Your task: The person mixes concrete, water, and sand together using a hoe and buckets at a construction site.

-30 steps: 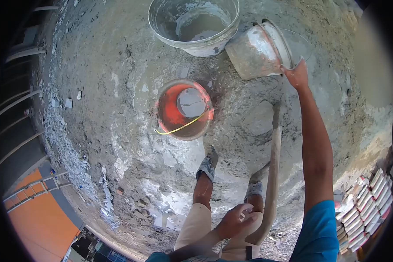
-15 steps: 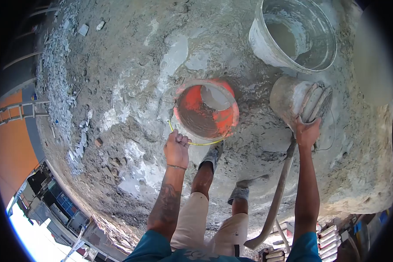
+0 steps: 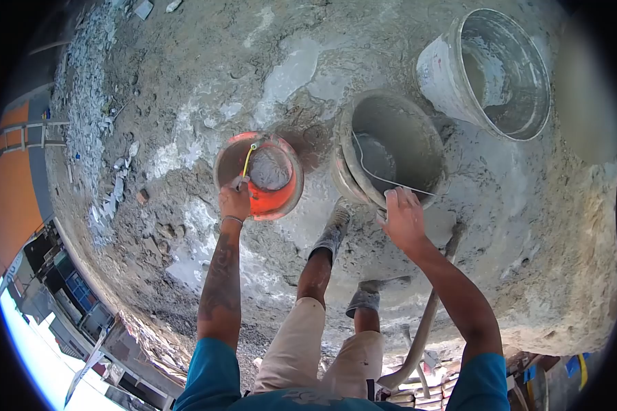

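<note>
Rough, wet grey ground [image 3: 363, 48] spreads under everything, with pale smears across it. The largest things on it are the grey bucket [image 3: 421, 133], in front of the person and a little to the right, and the whitish bucket [image 3: 444, 79], tilted, beyond it to the right. The grey bucket's mouth is in view, and a thin wire handle [image 3: 385, 179] crosses the opening. A long curved wooden shaft [image 3: 426, 318] runs along the right side of the person's legs. The red bucket [image 3: 274, 201], smaller, is left of the grey one, apart from it, with grey material [image 3: 270, 168] inside. The right hand [image 3: 403, 218] is at the grey bucket's near rim, its fingers close together over the edge and the thumb lower, apart from them. The left hand [image 3: 234, 201] is at the red bucket's near-left rim, its fingers closed around the yellow handle [image 3: 247, 161], which slants up over the opening.
</note>
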The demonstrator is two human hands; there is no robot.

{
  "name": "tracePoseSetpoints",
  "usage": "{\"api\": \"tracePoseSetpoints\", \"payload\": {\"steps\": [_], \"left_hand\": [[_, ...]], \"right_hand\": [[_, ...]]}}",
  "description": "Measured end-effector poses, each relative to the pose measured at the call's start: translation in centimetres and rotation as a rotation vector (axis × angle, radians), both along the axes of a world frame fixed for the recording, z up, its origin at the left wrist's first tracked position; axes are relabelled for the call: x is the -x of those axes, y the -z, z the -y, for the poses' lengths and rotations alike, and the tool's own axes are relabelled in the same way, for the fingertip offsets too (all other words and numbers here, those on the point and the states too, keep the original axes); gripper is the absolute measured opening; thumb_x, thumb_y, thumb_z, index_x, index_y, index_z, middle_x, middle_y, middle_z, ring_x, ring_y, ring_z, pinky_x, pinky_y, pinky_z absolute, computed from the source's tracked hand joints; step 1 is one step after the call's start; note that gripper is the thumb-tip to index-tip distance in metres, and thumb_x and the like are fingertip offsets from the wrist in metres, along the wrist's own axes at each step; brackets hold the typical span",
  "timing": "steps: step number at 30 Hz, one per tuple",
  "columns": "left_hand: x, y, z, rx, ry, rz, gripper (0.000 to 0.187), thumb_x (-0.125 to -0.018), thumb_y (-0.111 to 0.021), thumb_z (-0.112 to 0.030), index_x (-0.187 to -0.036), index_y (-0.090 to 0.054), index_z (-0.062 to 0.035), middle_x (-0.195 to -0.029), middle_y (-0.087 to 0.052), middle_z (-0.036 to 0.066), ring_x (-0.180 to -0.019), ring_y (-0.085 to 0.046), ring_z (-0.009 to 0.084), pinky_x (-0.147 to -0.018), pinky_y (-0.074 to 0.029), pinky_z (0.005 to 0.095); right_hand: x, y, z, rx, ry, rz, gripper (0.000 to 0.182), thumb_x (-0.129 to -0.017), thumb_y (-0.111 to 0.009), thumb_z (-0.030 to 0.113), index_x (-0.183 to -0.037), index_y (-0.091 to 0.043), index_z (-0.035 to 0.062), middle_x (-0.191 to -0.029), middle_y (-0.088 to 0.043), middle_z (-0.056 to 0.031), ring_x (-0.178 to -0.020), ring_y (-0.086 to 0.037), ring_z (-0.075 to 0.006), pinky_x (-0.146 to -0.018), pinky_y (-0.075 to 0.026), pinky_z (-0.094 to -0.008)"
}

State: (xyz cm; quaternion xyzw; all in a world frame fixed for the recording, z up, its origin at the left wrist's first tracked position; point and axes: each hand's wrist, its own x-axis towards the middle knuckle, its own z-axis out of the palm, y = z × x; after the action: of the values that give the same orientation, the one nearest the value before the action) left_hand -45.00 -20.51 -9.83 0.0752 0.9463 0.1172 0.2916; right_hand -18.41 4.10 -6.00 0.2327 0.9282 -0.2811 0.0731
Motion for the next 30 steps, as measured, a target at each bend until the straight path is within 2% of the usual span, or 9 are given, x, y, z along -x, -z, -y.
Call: {"api": "tracePoseSetpoints", "payload": {"steps": [6, 9, 14, 16, 17, 19, 21, 27, 30], "left_hand": [[-0.9, 0.0, 4.9, -0.01, -0.014, -0.09, 0.029, -0.072, -0.054, -0.021, -0.09, -0.054, 0.0014, -0.08, -0.057, 0.019, -0.077, -0.052, 0.0383, -0.072, -0.041, 0.0426], [-3.0, -2.8, 1.8, 0.024, 0.294, -0.548, 0.034, -0.068, -0.058, -0.018, -0.096, -0.051, -0.0009, -0.093, -0.05, 0.018, -0.089, -0.046, 0.0352, -0.079, -0.037, 0.0416], [-9.1, -3.2, -2.2, -0.148, 0.29, -0.359, 0.043, -0.065, -0.062, -0.019, -0.101, -0.047, -0.0015, -0.099, -0.044, 0.017, -0.097, -0.04, 0.0351, -0.084, -0.032, 0.0431], [-12.8, -0.4, -1.3, -0.138, 0.157, -0.253, 0.041, -0.068, -0.061, -0.02, -0.102, -0.046, -0.0013, -0.098, -0.046, 0.017, -0.096, -0.042, 0.0335, -0.085, -0.031, 0.0425], [-14.1, -0.7, -1.6, -0.147, 0.154, -0.253, 0.041, -0.068, -0.061, -0.02, -0.102, -0.046, -0.0013, -0.098, -0.046, 0.017, -0.096, -0.042, 0.0335, -0.085, -0.031, 0.0425], [-15.9, -1.1, -2.2, -0.168, 0.037, -0.147, 0.043, -0.074, -0.056, -0.024, -0.105, -0.044, 0.0017, -0.104, -0.044, 0.021, -0.102, -0.039, 0.0363, -0.088, -0.029, 0.0431], [-16.2, -1.6, -2.2, -0.23, -0.091, -0.135, 0.044, -0.077, -0.052, -0.028, -0.108, -0.043, 0.003, -0.107, -0.043, 0.023, -0.104, -0.038, 0.0377, -0.089, -0.029, 0.0432], [-18.6, 0.4, 2.4, -0.228, -0.498, 0.066, 0.055, -0.085, -0.036, -0.043, -0.114, -0.041, 0.0027, -0.117, -0.039, 0.023, -0.109, -0.036, 0.0335, -0.091, -0.028, 0.0372], [-18.5, 2.0, 2.2, -0.503, -0.919, 0.55, 0.057, -0.085, -0.028, -0.048, -0.123, -0.035, -0.0055, -0.121, -0.041, 0.013, -0.111, -0.04, 0.0243, -0.091, -0.029, 0.037]], "right_hand": [[-1.6, 9.5, 4.7, -0.193, -0.213, -0.034, 0.019, -0.064, -0.052, 0.011, -0.082, -0.044, 0.0067, -0.08, -0.048, -0.009, -0.085, -0.046, -0.0229, -0.078, -0.037, -0.0364], [-2.2, 8.4, 7.3, -0.157, -0.197, -0.105, 0.025, -0.066, -0.051, 0.01, -0.09, -0.046, 0.0032, -0.088, -0.049, -0.0127, -0.091, -0.046, -0.0266, -0.082, -0.036, -0.0373], [-2.5, 4.2, 12.3, 0.163, 0.106, -0.015, 0.033, -0.073, -0.049, 0.01, -0.103, -0.044, -0.0024, -0.098, -0.05, -0.0181, -0.103, -0.044, -0.0289, -0.087, -0.035, -0.0368], [-1.7, 4.8, 15.4, 0.946, 0.773, -0.243, 0.025, -0.079, -0.046, 0.013, -0.097, -0.044, -0.0026, -0.089, -0.052, -0.0154, -0.098, -0.049, -0.0237, -0.085, -0.036, -0.0326], [-0.3, 3.8, 15.1, 0.938, 0.771, -0.245, 0.025, -0.079, -0.046, 0.013, -0.097, -0.044, -0.0026, -0.089, -0.052, -0.0154, -0.098, -0.049, -0.0237, -0.085, -0.036, -0.0326], [3.2, 1.0, 13.5, 1.276, 1.288, -0.268, 0.02, -0.084, -0.042, 0.018, -0.092, -0.043, -0.0009, -0.078, -0.052, -0.0096, -0.084, -0.052, -0.0165, -0.078, -0.039, -0.0292], [6.3, -1.3, 13.5, 1.34, 1.338, -0.364, 0.02, -0.088, -0.037, 0.023, -0.079, -0.041, 0.0055, -0.071, -0.036, -0.0019, -0.062, -0.041, -0.0116, -0.066, -0.043, -0.032], [7.7, -4.9, 7.2, 1.341, 1.3, -0.372, 0.029, -0.089, -0.034, 0.029, -0.066, -0.034, 0.0116, -0.054, -0.029, 0.0009, -0.046, -0.031, -0.011, -0.057, -0.039, -0.0288], [6.6, -6.1, 7.4, 1.402, 1.388, -0.319, 0.035, -0.09, -0.033, 0.032, -0.06, -0.031, 0.0138, -0.048, -0.024, 0.0028, -0.042, -0.025, -0.0105, -0.053, -0.034, -0.0284]]}}
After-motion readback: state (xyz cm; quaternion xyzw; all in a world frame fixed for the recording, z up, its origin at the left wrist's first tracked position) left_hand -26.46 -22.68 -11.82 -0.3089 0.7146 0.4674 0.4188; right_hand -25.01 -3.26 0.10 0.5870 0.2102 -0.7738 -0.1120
